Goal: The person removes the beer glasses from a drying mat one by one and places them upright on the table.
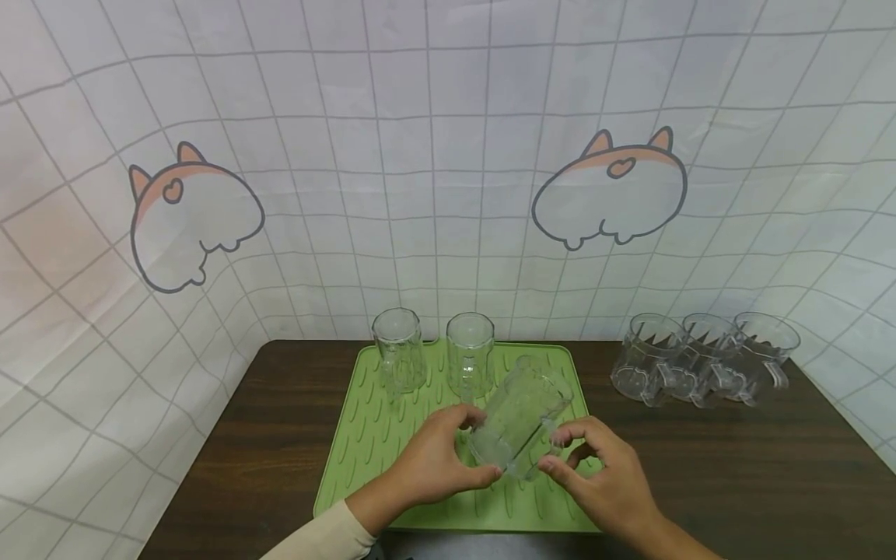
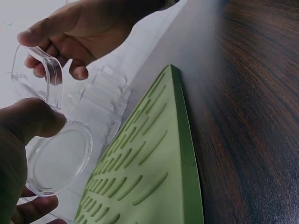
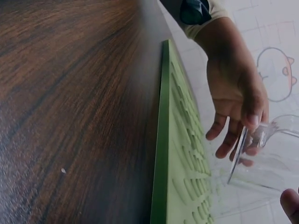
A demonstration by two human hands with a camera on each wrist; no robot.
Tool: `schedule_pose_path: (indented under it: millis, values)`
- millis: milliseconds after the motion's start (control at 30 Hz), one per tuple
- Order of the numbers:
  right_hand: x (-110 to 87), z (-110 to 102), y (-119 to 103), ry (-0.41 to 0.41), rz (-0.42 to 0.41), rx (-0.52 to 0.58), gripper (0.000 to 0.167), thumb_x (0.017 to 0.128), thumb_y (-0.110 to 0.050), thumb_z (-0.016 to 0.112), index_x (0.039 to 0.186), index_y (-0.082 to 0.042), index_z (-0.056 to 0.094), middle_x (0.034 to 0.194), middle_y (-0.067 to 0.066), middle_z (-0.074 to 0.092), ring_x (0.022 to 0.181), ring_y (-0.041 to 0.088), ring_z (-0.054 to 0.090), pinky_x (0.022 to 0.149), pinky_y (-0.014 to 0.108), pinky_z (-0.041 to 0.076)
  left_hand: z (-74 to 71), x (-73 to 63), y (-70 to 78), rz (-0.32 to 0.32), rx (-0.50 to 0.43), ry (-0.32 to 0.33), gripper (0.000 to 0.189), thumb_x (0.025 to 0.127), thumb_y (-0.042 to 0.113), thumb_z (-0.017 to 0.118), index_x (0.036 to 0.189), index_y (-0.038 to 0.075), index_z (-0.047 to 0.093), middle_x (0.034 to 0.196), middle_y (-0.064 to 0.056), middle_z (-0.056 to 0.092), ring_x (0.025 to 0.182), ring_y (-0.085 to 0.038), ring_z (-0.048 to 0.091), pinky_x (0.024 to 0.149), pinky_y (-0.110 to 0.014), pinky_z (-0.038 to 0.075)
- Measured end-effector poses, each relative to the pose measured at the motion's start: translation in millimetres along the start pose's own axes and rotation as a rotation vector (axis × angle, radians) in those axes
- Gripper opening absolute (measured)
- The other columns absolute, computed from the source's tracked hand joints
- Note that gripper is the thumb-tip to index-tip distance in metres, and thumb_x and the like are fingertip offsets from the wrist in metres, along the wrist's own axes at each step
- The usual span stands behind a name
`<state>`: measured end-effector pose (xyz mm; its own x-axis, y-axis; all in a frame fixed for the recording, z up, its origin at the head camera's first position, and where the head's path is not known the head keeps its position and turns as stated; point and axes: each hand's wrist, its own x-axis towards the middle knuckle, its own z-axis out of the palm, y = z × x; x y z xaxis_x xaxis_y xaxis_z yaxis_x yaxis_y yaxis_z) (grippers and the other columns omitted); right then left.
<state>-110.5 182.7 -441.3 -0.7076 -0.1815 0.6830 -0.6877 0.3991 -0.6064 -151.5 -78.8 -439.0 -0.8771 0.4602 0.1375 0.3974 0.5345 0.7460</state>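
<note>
A clear glass mug [image 1: 525, 412] is held tilted over the green mat [image 1: 381, 459]. My left hand [image 1: 437, 459] grips it at its lower end, thumb on the near side and fingers on the far side. In the left wrist view, the round end of the mug [image 2: 60, 161] shows beneath the left thumb. My right hand [image 1: 605, 467] pinches the handle [image 2: 53, 77] between thumb and fingers. Behind the held mug, two more clear mugs [image 1: 397, 350] [image 1: 470, 354] stand upright on the mat.
Three clear mugs [image 1: 647, 358] stand close together on the dark wooden table [image 1: 700, 459], right of the mat, handles toward the near side. A white gridded cloth [image 1: 420, 171] with cartoon animal drawings rises behind the table and along both sides.
</note>
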Motion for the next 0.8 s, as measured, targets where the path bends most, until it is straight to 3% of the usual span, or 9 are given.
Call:
schedule_pose_path:
  millis: [333, 800]
  values:
    - [-2.9, 7, 3, -0.084, -0.092, 0.107, 0.034, 0.082, -0.004, 0.085, 0.111, -0.006, 0.066, 0.103, 0.009, 0.066, 0.092, 0.012, 0.066, 0.065, 0.022, 0.056, 7.3, 4.7, -2.8, -0.010, 0.038, -0.005, 0.067, 0.080, 0.040, 0.088, 0.133, 0.010, 0.061, 0.126, -0.001, 0.064, 0.113, -0.020, 0.060, 0.093, -0.041, 0.051]
    - [-8.4, 16, 0, -0.203, -0.131, 0.224, 0.036, 0.082, 0.012, 0.077, 0.111, -0.007, 0.066, 0.101, 0.007, 0.069, 0.090, 0.015, 0.069, 0.070, 0.025, 0.057, 13.4, 6.4, -1.2, -0.067, 0.047, -0.003, 0.075, 0.078, 0.039, 0.091, 0.138, 0.010, 0.058, 0.126, -0.005, 0.065, 0.111, -0.022, 0.060, 0.088, -0.039, 0.052]
